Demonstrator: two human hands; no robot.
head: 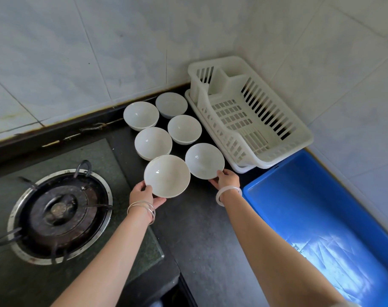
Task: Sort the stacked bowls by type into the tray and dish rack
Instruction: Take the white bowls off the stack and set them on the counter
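Six white bowls sit in two rows on the dark bench, between a gas burner (58,213) on the left and the white dish rack (237,145), which fills the bench's back right corner against the tiled wall. The blue tray (299,207) lies along the right edge, just in front of the rack, and nothing is in either one.

The left hand (144,194) grasps the nearest bowl of the left row (166,176), thumb on its near rim and fingers under it. This bowl overlaps the one behind it (153,142), under which a second rim shows. Whether the held bowl is off the bench I cannot tell.

The right hand (226,179) grasps the nearest bowl of the right row (204,160) by its near rim, close to the rack's front corner.

Three more bowls stand behind: one in the right row's middle (184,129) and two by the back wall (141,115) (171,104).

Thin metal bangles (144,209) circle the left wrist and a pale bracelet (226,194) the right.
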